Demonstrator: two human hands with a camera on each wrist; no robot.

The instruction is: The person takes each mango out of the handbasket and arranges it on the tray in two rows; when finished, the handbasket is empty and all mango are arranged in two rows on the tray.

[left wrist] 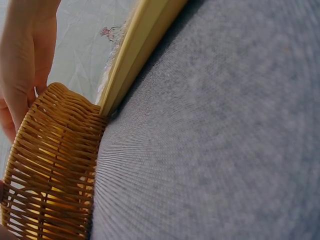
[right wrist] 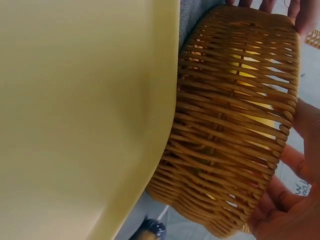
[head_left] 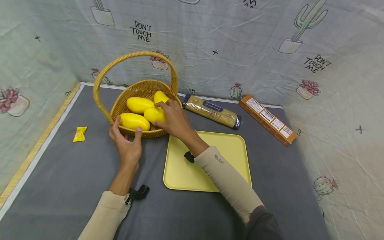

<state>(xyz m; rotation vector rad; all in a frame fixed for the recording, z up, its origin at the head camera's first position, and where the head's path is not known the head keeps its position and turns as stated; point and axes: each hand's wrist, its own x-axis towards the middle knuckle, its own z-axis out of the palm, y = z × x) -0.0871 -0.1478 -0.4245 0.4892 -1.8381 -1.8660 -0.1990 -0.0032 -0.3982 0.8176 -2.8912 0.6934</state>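
In the head view a wicker basket (head_left: pixel 144 87) with a tall arched handle holds several smooth yellow mangoes (head_left: pixel 139 105). My left hand (head_left: pixel 127 145) grips the basket's front-left side, thumb and fingers spread along its rim. Reaching over the right rim, my right hand (head_left: pixel 175 120) has thumb and fingers around the nearest-right mango (head_left: pixel 153 114), which lies among the others. The right wrist view shows the woven wall (right wrist: pixel 230 120), with yellow through its gaps; the right hand (right wrist: pixel 295 200) is at the rim, its fingertips partly hidden behind the wicker.
A pale yellow tray (head_left: pixel 207 181) lies right of the basket, beneath my right forearm. Behind it are a clear pack of pasta (head_left: pixel 211 111) and a brown box (head_left: pixel 268 120). A small yellow packet (head_left: pixel 79 134) sits left on the grey tabletop (head_left: pixel 60 186). Printed cloth walls surround the table.
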